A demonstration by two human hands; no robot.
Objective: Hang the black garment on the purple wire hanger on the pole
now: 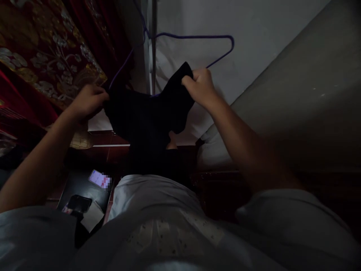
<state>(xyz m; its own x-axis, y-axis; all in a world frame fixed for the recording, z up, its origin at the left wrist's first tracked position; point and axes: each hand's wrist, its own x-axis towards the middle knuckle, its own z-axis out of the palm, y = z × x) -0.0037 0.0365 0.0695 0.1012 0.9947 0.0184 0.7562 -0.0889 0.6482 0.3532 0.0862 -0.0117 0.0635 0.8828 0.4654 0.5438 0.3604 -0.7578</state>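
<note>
A black short-sleeved shirt (149, 116) is stretched between my two hands in the head view. My left hand (91, 99) pinches its left side, near where the hanger wire goes down behind it. On the other side, my right hand (200, 86) is closed on the right sleeve, with the cloth lifted to a peak beside the thumb. A purple wire hanger (194, 36) sits above and behind the shirt, its right arm outside the cloth. Part of the wire shows at the neckline; the lower hanger is hidden.
Red curtain with gold and silver pattern (47, 49) hangs at left. A white wall (239, 19) with a metal pole (150, 49) stands ahead. At lower left, a dark small table (67, 184) bears a lit phone (98, 178). A large pale covered surface (304, 98) is at right.
</note>
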